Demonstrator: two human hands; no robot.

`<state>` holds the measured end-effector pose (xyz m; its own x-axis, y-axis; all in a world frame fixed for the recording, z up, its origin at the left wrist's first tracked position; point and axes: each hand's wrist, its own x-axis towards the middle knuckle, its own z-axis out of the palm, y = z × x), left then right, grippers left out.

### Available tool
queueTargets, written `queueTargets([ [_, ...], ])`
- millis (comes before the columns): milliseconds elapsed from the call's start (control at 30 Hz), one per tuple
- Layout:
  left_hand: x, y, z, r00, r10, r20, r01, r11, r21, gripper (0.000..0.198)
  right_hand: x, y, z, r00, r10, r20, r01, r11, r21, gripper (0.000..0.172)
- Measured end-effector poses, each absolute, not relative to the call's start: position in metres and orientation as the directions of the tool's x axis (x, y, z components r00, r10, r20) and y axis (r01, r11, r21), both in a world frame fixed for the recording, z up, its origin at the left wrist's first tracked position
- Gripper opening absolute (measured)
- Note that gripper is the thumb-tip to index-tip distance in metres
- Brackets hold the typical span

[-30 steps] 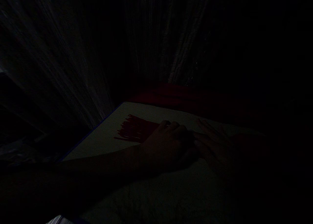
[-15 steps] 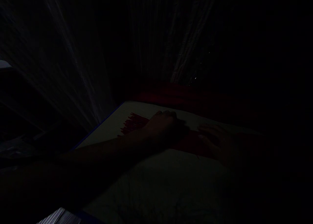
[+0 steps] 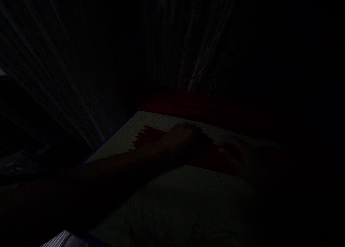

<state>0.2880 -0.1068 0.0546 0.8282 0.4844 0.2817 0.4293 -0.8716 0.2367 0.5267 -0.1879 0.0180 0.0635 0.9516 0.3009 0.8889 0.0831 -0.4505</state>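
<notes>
The light is very dim. A flat bundle of thin red sticks or strips with uneven left ends lies on a pale board. Across its middle rests my left hand, fingers curled and knuckles up; whatever is beneath the fingers is hidden. Farther right, my right hand is at the red bundle, its thumb and forefinger curved together at the tips. What those fingertips hold is too dark to make out.
A blue edge borders the board on the left. Dark red material lies behind it. Pale thin strips show at the bottom left. The right side is almost black.
The fingers of my right hand, stretched over the red bundle before, have curled in toward the thumb. My left hand has shifted slightly to the right.
</notes>
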Motion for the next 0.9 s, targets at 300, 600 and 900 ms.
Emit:
queueTargets([
  [300, 0.288, -0.102, 0.046, 0.825, 0.526, 0.207, 0.44, -0.828, 0.347, 0.027, 0.524, -0.189, 0.025, 0.179, 0.977, 0.113, 0.791, -0.074, -0.607, 0.056],
  [600, 0.288, -0.107, 0.056, 0.8, 0.586, 0.127, 0.475, -0.749, 0.461, 0.022, 0.518, -0.189, 0.033, 0.241, 0.967, 0.087, 0.73, -0.121, -0.673, 0.057],
  [900, 0.277, -0.113, 0.071, 0.669, 0.738, 0.088, 0.642, -0.634, 0.432, 0.032, 0.532, -0.186, 0.022, 0.144, 0.963, 0.227, 0.843, 0.001, -0.538, 0.046],
])
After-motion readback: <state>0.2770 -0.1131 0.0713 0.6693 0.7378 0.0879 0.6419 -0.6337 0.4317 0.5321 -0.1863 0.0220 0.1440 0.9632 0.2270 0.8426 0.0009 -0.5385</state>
